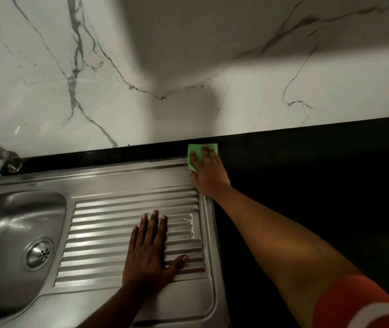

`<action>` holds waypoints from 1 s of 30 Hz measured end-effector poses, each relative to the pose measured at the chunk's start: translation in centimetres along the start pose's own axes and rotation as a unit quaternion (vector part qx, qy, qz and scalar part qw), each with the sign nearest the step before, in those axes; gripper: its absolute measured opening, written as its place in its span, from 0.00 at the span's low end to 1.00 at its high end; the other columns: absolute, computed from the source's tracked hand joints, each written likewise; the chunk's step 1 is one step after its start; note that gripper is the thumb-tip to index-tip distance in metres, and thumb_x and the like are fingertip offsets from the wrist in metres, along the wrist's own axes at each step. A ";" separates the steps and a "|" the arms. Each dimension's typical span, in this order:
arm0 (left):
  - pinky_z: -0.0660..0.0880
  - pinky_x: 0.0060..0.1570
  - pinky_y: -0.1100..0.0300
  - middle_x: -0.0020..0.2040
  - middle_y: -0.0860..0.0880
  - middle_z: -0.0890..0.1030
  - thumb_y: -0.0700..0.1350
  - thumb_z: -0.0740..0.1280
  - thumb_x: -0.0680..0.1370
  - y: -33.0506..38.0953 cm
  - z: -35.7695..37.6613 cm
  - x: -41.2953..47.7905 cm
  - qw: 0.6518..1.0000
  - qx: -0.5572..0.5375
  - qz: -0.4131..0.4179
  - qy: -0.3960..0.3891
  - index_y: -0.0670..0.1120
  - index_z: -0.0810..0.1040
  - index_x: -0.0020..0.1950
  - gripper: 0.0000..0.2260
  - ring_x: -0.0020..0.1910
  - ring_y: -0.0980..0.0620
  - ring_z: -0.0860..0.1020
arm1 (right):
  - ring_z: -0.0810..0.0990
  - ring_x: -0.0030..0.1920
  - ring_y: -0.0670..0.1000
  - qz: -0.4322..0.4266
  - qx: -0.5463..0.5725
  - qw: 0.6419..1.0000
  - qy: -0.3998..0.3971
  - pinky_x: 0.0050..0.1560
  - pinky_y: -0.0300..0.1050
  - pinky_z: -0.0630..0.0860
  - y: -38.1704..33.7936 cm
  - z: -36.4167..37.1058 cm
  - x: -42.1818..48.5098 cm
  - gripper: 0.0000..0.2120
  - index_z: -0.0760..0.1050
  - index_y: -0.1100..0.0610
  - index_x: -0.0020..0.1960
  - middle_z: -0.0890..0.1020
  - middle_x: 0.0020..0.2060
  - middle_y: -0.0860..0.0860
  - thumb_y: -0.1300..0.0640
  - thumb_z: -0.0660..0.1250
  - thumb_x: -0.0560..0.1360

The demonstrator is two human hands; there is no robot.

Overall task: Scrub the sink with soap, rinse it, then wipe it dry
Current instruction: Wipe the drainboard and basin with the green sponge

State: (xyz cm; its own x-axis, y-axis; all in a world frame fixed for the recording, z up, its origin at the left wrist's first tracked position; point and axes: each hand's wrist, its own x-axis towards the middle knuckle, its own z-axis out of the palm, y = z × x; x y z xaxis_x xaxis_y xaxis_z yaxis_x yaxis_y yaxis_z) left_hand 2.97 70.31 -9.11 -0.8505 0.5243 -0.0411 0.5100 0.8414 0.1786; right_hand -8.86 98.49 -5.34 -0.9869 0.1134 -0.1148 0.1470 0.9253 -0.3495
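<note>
A green cloth (193, 149) is pressed down under the straight fingers of the right hand (209, 172) at the far right corner of the sink (127, 176), partly overlapping the black counter (307, 174). The left hand (149, 249) is laid flat, fingers spread, on the ribbed drainboard (103, 235) toward its right edge.

The person wears a short orange-red fabric sleeve (354, 301) on the right arm, its hem crossing the upper arm above the elbow. A broad white curved band runs across the cloth near the lower right corner of the view, where the frame edge cuts it off. Below that hem the right arm is bare down to the right hand (209, 172), and the left hand (151, 252) and the stretch of left forearm that shows are bare as well, with short nails visible on the fingers and thumb.
</note>
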 end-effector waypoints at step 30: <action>0.51 0.78 0.40 0.86 0.47 0.47 0.79 0.58 0.75 0.0 -0.2 0.2 1.000 -0.011 0.005 -0.011 0.48 0.50 0.86 0.51 0.85 0.41 0.46 | 0.44 0.80 0.66 0.277 -0.065 0.955 0.083 0.79 0.61 0.47 4.1 -0.7 4.9 0.37 0.43 0.62 0.82 0.44 0.79 0.67 0.44 0.51 0.81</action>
State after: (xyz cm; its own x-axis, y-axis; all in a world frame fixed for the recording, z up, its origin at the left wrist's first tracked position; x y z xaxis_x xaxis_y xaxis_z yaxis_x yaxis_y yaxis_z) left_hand 2.80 70.37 -8.91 -0.8424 0.5353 -0.0615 0.5150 0.8335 0.2001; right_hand -13.13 103.12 -6.69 -0.7585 0.6447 -0.0957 0.6510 0.7422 -0.1592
